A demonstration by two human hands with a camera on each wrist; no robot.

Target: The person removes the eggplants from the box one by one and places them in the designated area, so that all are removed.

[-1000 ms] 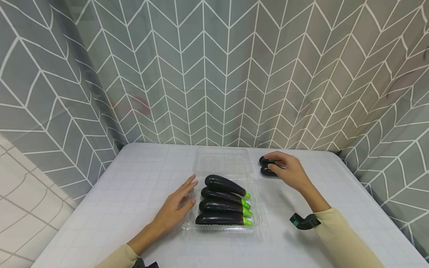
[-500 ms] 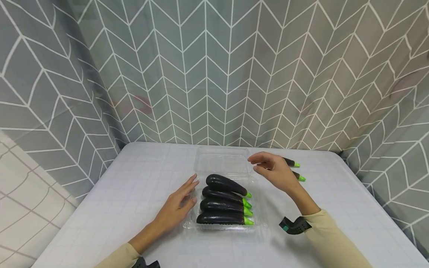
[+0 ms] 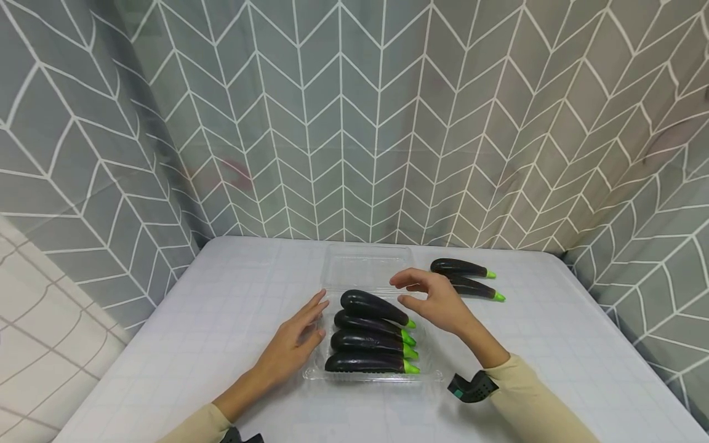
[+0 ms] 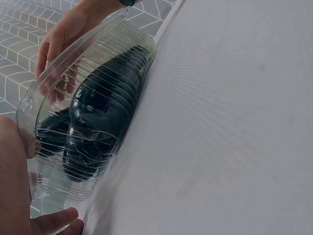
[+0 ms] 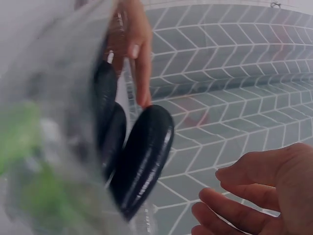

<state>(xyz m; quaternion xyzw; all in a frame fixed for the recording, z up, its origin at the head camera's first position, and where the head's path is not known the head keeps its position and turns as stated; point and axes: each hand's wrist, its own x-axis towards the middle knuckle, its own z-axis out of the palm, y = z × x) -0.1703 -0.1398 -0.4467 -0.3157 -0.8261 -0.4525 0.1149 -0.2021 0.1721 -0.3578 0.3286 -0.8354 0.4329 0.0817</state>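
The clear plastic clamshell tray (image 3: 429,363) is sitting near the middle of the white table (image 3: 232,295), with its lid (image 3: 368,266) lying open and flat toward the far edge. Bare tabletop is showing to the left, to the right and in front of the tray, while the patterned curtain (image 3: 354,123) is hanging close behind the table's far edge and closing in on both sides.

Two loose eggplants (image 3: 462,277) are lying well to the right of the lid, side by side, green stems pointing right; they are just beyond the right hand (image 3: 434,298), apart from it.

The left hand (image 3: 290,344) is resting flat against the tray's left rim, fingers straight and slightly spread, gripping nothing; in the left wrist view its fingertips (image 4: 54,220) are touching the ribbed clear wall.

The right hand is hovering over the tray's far right corner, above the topmost eggplant, fingers loosely curled and thumb apart from them, holding nothing. Whether it is touching the lid hinge is hard to tell, since the right wrist view is blurred.

Four packed eggplants (image 3: 371,335) are filling the tray in a row, dark glossy purple, with bright green stems all pointing right; the farthest one is riding a little higher and tilted.
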